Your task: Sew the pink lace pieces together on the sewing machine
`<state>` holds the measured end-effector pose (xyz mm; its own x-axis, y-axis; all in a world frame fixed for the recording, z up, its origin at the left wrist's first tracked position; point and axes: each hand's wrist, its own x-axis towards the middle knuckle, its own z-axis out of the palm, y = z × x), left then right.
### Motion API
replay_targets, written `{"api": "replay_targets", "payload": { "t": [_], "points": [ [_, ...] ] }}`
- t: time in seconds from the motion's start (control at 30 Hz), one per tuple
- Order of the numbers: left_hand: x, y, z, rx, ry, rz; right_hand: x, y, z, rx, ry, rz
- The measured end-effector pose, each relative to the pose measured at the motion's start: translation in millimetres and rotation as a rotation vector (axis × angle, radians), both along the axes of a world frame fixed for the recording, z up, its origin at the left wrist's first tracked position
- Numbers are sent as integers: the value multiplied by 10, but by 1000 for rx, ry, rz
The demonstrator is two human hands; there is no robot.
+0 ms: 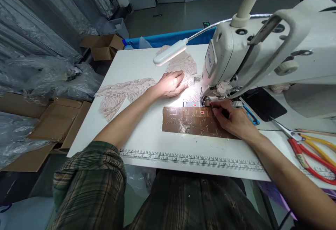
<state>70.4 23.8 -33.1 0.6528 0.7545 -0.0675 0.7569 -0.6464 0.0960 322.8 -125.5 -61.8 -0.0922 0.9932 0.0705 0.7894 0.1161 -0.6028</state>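
My left hand (172, 84) lies flat on the pale pink lace (191, 89), fingers stretched out, just left of the sewing machine's needle area. More lace (139, 87) trails to the left across the white table. My right hand (231, 116) is closed beside the presser foot (203, 101), thumb and fingertips drawn together. What they pinch, if anything, I cannot make out. Beneath that hand a strip of brown tape (183, 121) covers part of the table. The white sewing machine (223, 51) stands over the right side, with a lit lamp (170, 52) above the lace.
Red-handled scissors (304, 153), a yellow-handled tool (319, 146), a blue cutter (250, 114) and a black phone-like slab (264, 103) lie at the right. A printed ruler (189, 159) runs along the front edge. Cardboard boxes (56, 120) and plastic bags (52, 76) stand at the left.
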Motion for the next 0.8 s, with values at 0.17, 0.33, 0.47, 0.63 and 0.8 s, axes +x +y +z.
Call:
{"api": "replay_targets", "payload": {
  "t": [0.17, 0.33, 0.47, 0.63, 0.8],
  "points": [
    [-139, 189, -32, -100, -163, 131, 17, -33, -64, 66, -66, 56],
    [-492, -111, 16, 29, -259, 99, 5, -105, -130, 171, -164, 129],
    [-527, -316, 1, 157, -255, -60, -26, -98, -116, 180, -141, 131],
    [46, -52, -81, 275, -82, -332, -15, -12, 3, -63, 163, -159],
    [384, 391, -30, 379, 67, -472, 158, 54, 154, -112, 587, -324]
  ]
}}
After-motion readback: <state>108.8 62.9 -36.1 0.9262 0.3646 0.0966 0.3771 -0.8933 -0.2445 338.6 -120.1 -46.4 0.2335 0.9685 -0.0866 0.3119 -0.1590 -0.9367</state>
